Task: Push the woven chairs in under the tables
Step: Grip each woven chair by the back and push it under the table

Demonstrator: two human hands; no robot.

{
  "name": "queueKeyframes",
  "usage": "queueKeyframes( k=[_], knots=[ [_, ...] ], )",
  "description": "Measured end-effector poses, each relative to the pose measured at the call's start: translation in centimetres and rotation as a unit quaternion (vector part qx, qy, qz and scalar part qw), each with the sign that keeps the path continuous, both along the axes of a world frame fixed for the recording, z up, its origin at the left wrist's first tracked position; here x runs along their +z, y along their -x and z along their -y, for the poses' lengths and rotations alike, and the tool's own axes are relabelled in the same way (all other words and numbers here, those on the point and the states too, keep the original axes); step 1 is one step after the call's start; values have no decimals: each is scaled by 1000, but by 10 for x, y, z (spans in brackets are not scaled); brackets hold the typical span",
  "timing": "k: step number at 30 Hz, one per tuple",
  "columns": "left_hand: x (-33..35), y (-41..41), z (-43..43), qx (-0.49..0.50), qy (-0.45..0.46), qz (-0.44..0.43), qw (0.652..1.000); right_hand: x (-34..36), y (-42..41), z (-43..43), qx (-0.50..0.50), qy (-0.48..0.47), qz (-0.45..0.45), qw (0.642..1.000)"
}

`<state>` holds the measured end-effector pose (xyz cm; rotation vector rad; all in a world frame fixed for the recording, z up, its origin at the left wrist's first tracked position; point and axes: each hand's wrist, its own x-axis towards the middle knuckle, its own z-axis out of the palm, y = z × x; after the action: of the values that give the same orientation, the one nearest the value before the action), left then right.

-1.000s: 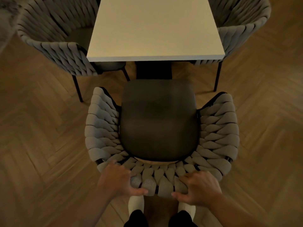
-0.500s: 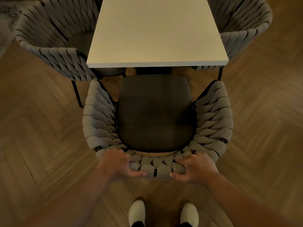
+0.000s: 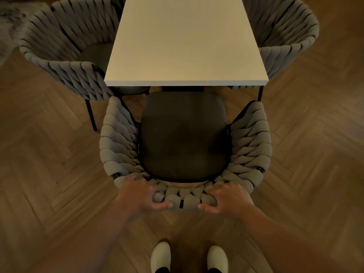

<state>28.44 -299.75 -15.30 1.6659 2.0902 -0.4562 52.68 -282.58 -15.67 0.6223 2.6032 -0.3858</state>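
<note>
Looking down through the head camera on the woven chair, set squarely at the near edge of the white table, the far edge of its dark seat cushion just meeting that edge and both woven arms on the near side of it. Gripping the near backrest rim with the left hand, fingers curled over the top, thumb underneath; likewise with the right hand, just to the right. Flanking the table, left chair and right chair, seats partly beneath the top. Nearest, on the herringbone floor, two pale shoes.
</note>
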Motion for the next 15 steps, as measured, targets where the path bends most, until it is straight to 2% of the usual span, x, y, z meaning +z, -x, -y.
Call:
queueKeyframes(
  k=[6,11,15],
  knots=[
    [50,-42,19,98,10,85,991,34,-3,22,-94,84,29,992],
    [80,-64,50,221,40,213,951,88,0,44,-91,137,64,984],
    [97,-58,90,280,64,266,920,115,12,68,-89,193,87,973]
  ],
)
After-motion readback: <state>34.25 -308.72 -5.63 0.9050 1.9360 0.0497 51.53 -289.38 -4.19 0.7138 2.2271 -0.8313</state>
